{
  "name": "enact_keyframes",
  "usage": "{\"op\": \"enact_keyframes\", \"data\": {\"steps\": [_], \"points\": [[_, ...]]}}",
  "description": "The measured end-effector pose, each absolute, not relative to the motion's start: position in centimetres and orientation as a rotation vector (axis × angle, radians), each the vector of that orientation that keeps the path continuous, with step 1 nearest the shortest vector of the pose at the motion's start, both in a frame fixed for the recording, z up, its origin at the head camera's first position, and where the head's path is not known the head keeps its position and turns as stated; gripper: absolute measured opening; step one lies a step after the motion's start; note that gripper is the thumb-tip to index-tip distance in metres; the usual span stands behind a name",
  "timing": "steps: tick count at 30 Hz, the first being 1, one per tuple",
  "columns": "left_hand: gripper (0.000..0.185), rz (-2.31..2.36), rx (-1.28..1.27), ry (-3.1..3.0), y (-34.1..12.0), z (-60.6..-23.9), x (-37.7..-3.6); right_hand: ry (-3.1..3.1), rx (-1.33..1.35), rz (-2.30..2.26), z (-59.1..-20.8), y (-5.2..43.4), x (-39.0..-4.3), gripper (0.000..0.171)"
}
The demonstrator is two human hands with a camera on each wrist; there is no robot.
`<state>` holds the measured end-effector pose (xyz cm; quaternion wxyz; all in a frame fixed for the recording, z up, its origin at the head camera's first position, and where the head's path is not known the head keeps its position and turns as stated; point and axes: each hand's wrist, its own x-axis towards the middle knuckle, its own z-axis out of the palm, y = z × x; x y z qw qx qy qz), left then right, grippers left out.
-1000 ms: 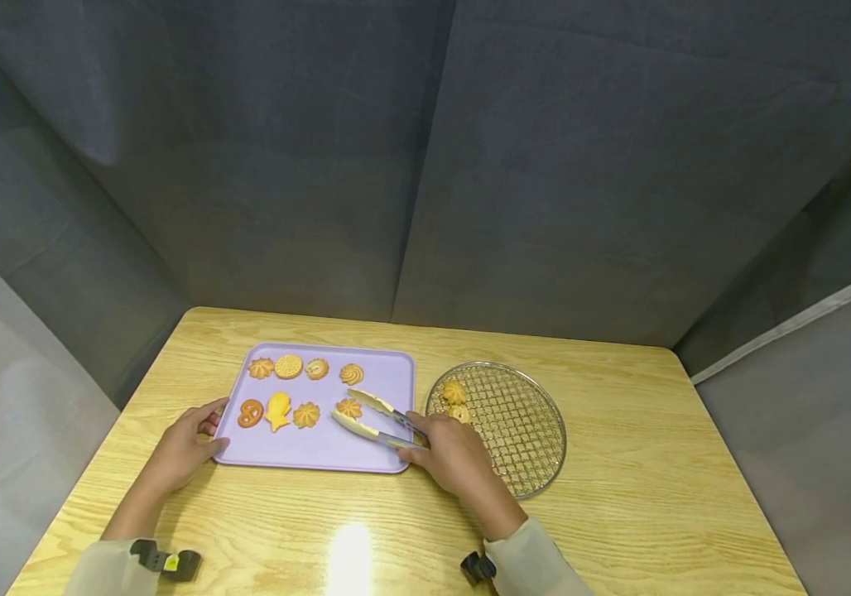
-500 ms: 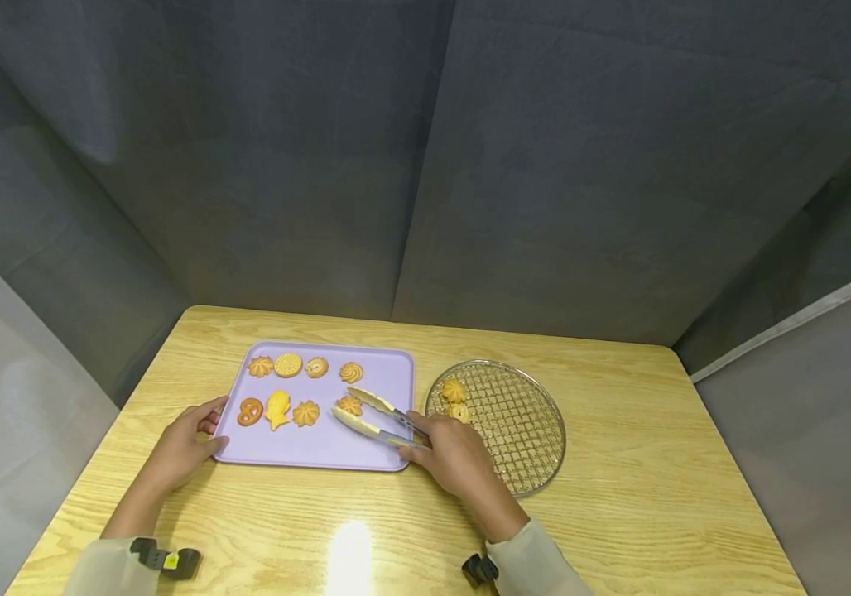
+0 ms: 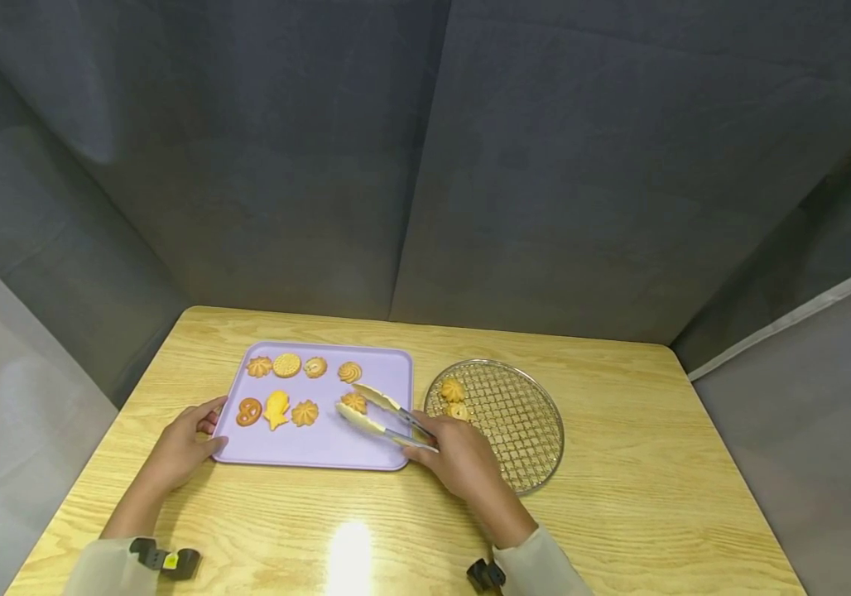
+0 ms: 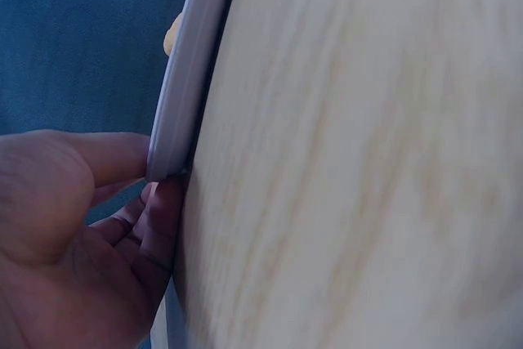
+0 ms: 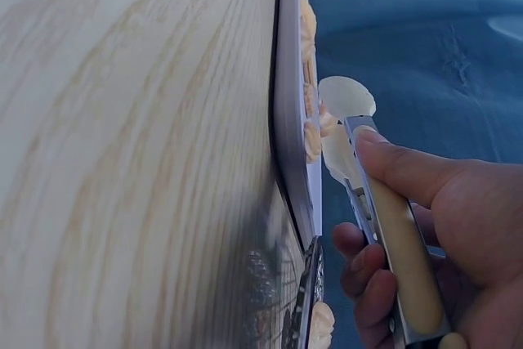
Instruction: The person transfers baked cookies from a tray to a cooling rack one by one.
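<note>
My left hand (image 3: 181,447) holds the lilac tray (image 3: 284,454) by its left edge near the front corner, with the tray's rim between thumb and fingers in the left wrist view. My right hand (image 3: 463,455) grips metal tongs (image 3: 396,436) with cream-coloured tips over the tray's right part. Between the tong tips sits a flower-shaped cookie (image 3: 354,403); in the right wrist view this cookie (image 5: 328,120) shows between the two tips too. Other cookies lie on the tray in two rows, including a pretzel-shaped one (image 3: 249,411) and a yellow fish-shaped one (image 3: 276,410).
Right of the tray lies a round wire rack (image 3: 515,414) with two cookies (image 3: 452,390) at its left side; my right hand and forearm cover its lower left part. All stand on a wooden table (image 3: 619,463), with grey curtains (image 3: 321,165) behind and at the sides.
The tongs and the flower-shaped cookie between their tips have shifted slightly right and towards the back. My left hand stays at the tray's edge.
</note>
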<state>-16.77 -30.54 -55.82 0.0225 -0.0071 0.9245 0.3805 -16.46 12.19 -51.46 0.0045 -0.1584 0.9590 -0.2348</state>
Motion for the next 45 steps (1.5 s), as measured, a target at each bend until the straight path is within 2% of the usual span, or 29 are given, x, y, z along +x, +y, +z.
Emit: {"op": "enact_keyframes", "data": {"steps": [23,45], "points": [[0.063,1.159,-0.048,2.857,-30.7,-56.2,-16.8,3.126,-0.449,-0.784,-51.0,15.1,-15.6,0.061],[0.064,1.160,-0.049,2.850,-30.7,-56.1,-16.8,3.138,-0.284,-0.834,-50.5,19.6,-15.4,0.068]]}}
